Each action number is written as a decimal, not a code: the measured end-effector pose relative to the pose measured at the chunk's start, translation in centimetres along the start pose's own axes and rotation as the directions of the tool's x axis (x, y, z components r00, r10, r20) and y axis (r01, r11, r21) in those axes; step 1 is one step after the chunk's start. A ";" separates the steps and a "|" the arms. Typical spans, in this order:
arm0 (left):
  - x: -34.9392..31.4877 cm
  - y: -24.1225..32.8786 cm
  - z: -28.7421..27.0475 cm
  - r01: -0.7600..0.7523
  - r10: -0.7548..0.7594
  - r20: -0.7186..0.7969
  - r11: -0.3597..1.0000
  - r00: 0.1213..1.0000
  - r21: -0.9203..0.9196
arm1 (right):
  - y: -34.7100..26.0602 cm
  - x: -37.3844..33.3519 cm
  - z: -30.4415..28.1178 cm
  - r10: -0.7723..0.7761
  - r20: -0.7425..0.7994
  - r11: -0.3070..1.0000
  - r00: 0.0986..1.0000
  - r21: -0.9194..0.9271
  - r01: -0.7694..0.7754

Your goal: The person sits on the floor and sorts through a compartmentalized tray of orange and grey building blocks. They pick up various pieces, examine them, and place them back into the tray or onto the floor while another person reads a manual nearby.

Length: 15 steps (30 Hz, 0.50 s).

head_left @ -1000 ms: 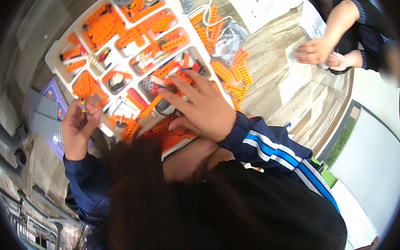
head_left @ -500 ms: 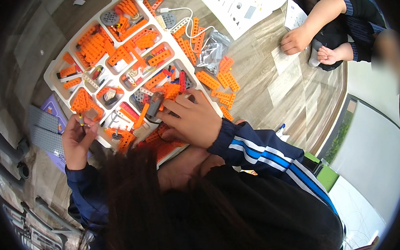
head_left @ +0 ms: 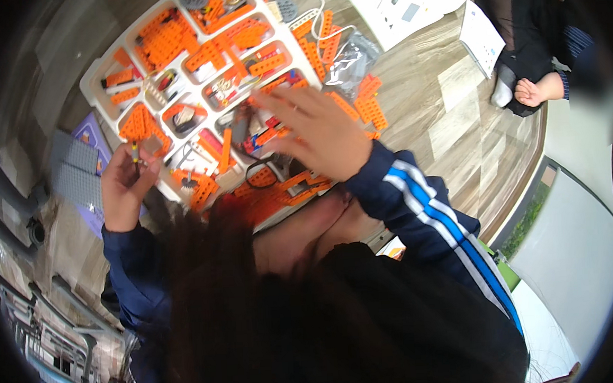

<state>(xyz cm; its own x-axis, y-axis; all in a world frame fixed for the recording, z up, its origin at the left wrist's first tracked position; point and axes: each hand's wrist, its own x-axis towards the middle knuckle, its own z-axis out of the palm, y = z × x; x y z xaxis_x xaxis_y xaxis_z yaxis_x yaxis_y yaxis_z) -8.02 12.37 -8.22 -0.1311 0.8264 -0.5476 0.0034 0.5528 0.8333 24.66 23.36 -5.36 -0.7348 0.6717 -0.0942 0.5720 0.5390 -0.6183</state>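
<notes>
My left hand [head_left: 127,190] is closed at the tray's near left edge, pinching a thin black rod with a yellow part [head_left: 135,153]. My right hand [head_left: 321,132] hovers with fingers stretched out over the tray's right side, seemingly holding nothing. The white sorting tray [head_left: 90,93] has several compartments of orange building beams [head_left: 167,43] and small parts. Below my right fingers are a dark grey part [head_left: 241,129] and a black cable [head_left: 252,177], partly covered by the hand. A long orange beam [head_left: 225,151] leans in a compartment between my hands.
Grey baseplates [head_left: 77,176] lie on a purple sheet [head_left: 94,133] left of the tray. Beyond its right edge are loose orange beams [head_left: 369,105], a clear plastic bag [head_left: 355,60] and a white cable [head_left: 324,17]. Farther off are an instruction sheet [head_left: 409,30] and a co-worker's hand [head_left: 529,92].
My right hand has lifted off the dark grey part, its fingers straightening. The left hand keeps its rod. The co-worker's nearer arm has drawn back from the papers. The view has shifted somewhat.
</notes>
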 end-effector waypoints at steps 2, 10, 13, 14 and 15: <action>-0.1 0.0 -0.1 -0.003 0.003 0.003 1.000 1.000 -0.012 | 0.6 0.3 -0.8 -0.027 -0.059 0.998 0.998 0.052 0.030; 0.1 0.0 0.0 -0.020 0.020 0.002 1.000 1.000 0.012 | 0.5 -0.5 -1.0 -0.096 0.210 0.992 0.973 -0.063 0.111; 0.1 0.0 0.0 -0.044 0.044 0.015 0.999 0.999 0.028 | -0.6 -0.8 1.0 -0.128 0.269 0.958 0.955 -0.215 0.190; 0.1 0.0 -0.1 -0.031 0.030 0.009 0.999 1.000 0.037 | -0.6 -0.8 1.3 -0.113 0.243 0.960 0.964 -0.225 0.169; 0.1 0.0 -0.1 -0.025 0.025 0.013 0.999 1.000 0.038 | -0.5 -0.7 1.5 -0.098 0.215 0.961 0.972 -0.235 0.149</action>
<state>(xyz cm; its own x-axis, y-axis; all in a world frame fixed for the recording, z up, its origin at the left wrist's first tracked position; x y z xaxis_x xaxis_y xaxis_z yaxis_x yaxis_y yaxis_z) -8.15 12.42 -8.31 -0.1185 0.8412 -0.5276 0.0442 0.5353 0.8435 24.31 21.85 -6.12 -0.8483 0.4907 -0.1991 0.5259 0.7369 -0.4248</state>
